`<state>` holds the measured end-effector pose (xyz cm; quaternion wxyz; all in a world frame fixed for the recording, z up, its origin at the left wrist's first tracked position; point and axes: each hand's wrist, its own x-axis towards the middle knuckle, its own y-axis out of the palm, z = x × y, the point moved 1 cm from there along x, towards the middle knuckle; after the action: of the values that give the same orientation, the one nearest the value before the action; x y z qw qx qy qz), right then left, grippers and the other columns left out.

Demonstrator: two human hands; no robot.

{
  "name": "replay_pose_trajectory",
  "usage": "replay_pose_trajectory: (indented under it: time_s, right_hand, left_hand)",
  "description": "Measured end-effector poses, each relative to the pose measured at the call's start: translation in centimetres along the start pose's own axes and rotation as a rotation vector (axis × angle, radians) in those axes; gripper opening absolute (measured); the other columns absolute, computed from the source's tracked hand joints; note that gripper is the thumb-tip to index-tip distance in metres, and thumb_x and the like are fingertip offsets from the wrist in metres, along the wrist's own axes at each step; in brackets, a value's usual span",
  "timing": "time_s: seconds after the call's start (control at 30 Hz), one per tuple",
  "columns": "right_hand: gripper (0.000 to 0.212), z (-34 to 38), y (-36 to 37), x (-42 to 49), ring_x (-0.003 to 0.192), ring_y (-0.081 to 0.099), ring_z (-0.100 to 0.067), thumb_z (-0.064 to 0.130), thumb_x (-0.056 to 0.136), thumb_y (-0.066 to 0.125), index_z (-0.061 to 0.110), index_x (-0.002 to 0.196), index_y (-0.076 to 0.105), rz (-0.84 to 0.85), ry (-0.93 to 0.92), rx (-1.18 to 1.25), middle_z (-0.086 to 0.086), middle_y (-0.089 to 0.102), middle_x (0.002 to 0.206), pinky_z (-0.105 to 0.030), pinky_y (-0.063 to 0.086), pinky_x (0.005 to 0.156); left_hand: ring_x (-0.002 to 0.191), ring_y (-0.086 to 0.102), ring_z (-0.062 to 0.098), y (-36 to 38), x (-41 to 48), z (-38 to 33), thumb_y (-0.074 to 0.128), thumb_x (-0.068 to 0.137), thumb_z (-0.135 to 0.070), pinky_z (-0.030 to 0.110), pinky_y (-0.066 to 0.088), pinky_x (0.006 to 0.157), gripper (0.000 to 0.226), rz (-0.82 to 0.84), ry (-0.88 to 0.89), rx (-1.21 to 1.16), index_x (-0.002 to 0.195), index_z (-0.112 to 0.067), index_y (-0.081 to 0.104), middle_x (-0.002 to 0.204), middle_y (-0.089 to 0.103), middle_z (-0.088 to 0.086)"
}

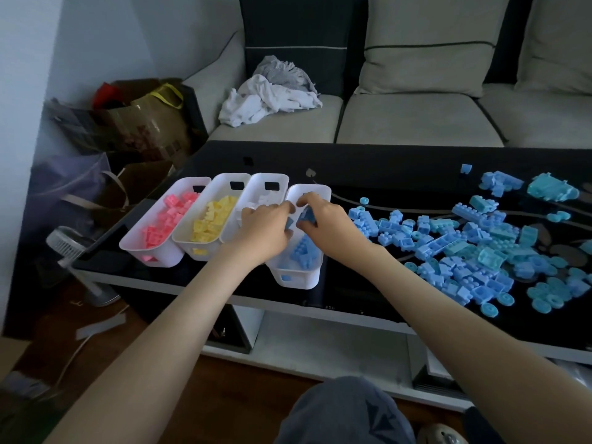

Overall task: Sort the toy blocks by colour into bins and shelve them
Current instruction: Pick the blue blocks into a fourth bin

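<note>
My knee (346,411) in grey cloth is closest; past it the black bench (400,168) carries a wide heap of blue blocks (464,251) on its right half; on its left stand four white bins (224,179) side by side, holding pink, yellow, white and blue; over the blue bin (298,280) my hands meet; my right hand (323,224) has fingers curled round a blue block (307,216); my left hand (266,230) pinches a smaller blue piece (290,223).

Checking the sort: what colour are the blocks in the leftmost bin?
Pink. The blocks in the leftmost bin show clearest in the head view.
</note>
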<state>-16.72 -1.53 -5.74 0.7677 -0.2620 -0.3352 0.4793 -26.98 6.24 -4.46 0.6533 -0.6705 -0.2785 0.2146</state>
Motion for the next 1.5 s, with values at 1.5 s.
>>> replay_pose_trajectory:
  time_s: [1.5]
  right_hand:
    - [0.052, -13.8, -6.0, -0.9, 0.107, 0.051, -0.022, 0.012, 0.091, 0.044, 0.031, 0.138, 0.034, 0.245, 0.097, -0.557, -0.001, 0.048, 0.118, -0.035, 0.033, 0.093]
  left_hand:
    - [0.097, 0.053, 0.030, 2.8, 9.2, -10.8, 0.055, 0.090, -0.015, 0.030, 0.039, 0.067, 0.031, 0.215, 0.203, -0.168, 0.116, -0.005, 0.044, 0.114, 0.048, 0.014]
